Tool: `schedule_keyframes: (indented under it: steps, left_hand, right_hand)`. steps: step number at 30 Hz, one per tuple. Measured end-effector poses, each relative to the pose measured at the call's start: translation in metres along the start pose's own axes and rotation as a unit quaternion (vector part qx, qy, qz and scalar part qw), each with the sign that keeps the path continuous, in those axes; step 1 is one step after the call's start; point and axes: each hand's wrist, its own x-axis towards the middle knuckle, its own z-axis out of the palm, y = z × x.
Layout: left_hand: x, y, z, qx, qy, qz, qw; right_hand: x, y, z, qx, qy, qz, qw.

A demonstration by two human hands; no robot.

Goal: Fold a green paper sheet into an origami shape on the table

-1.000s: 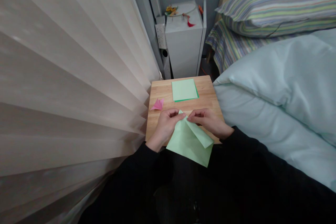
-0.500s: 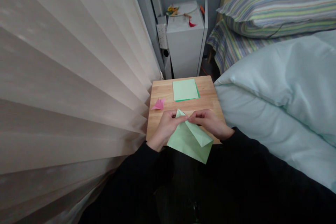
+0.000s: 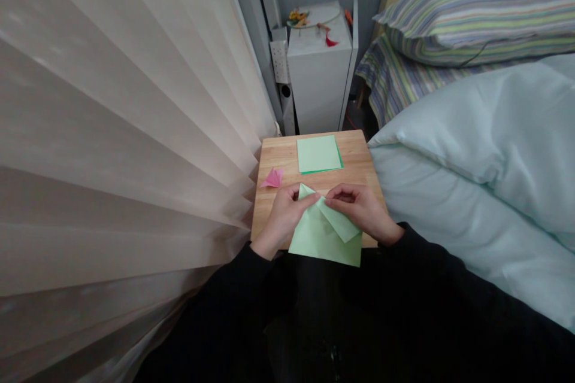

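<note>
A light green sheet of origami paper [image 3: 324, 239], partly folded, is held between both hands over the front of the small wooden table [image 3: 363, 170]. My left hand [image 3: 285, 212] pinches its upper left part, thumb on top. With thumb and fingertips my right hand [image 3: 358, 208] grips a folded edge close to the left thumb. One flap slants down to the right across the sheet. The fingers behind the paper are hidden. Beyond the hands lies a stack of green paper squares [image 3: 318, 154]. To its left sits a small pink folded paper piece [image 3: 272, 178].
A pleated curtain [image 3: 179, 131] hangs along the table's left side. On the right is a bed with a pale blue quilt [image 3: 449, 161] and a striped pillow [image 3: 485, 15]. Behind the table stands a white cabinet [image 3: 318, 84] with small ornaments on top.
The held green paper has turned slightly, its lower edge now nearly level and a little higher. Both hands keep their pinch and have shifted only a little.
</note>
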Motion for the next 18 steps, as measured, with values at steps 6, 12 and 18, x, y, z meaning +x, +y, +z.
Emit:
schedule_keyframes:
  steps: [6, 12, 18]
  left_hand:
    - [-0.0012, 0.0015, 0.0008, 0.009, 0.017, 0.003, 1.000]
    - [-0.0009, -0.0029, 0.0002, -0.024, -0.001, -0.039, 0.999]
    - [-0.0009, -0.0030, -0.0023, -0.026, -0.024, -0.035, 0.999]
  right_hand:
    - [0.0008, -0.0053, -0.0003, -0.020, -0.012, 0.026, 0.999]
    - [0.0009, -0.0051, -0.0015, -0.050, -0.022, 0.046, 0.997]
    - [-0.0016, -0.0087, -0.0010, -0.038, -0.031, 0.072, 0.996]
